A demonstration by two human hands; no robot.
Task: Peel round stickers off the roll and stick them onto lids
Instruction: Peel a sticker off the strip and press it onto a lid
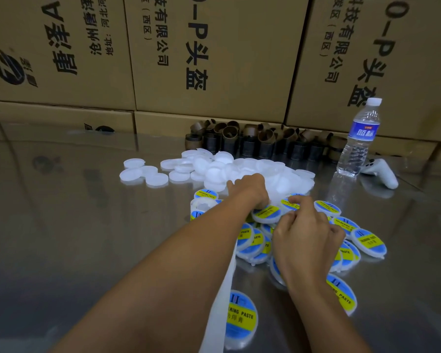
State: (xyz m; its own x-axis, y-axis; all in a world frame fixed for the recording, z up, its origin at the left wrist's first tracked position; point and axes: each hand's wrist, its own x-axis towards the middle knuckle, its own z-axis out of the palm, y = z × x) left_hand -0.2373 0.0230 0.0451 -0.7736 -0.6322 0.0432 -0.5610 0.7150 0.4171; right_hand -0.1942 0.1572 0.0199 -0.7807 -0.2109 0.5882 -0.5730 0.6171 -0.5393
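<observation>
We are facing a wall of cardboard boxes (214, 59) that are standing behind a shiny metal table (74, 225). A heap of plain lids (222, 164) is lying on the table just beyond our hands, and the labelled lids (369, 242) are spreading out beneath and to the right of them. The white backing strip (218, 314) is running lengthwise from the hands straight back toward us, passing under the left forearm.

The left hand (250, 188) is reaching furthest and is touching the near edge of the plain heap, so we are judging it the nearer hand for taking a fresh lid. Its fingers are curling down over one lid (266, 214); we cannot tell whether they are gripping it. The right hand (303, 238) is sitting just beside it, with thumb and forefinger pinching a sticker (290, 205).

Smaller things are lining the back: a water bottle (359, 141) with a blue label, a row of empty cardboard cores (250, 141), and a white controller (382, 169).

The stickers, blue with a yellow band, are showing "PASTE" after a part-hidden word. The boxes are showing "O-P头盔" and "科技有限公司".
</observation>
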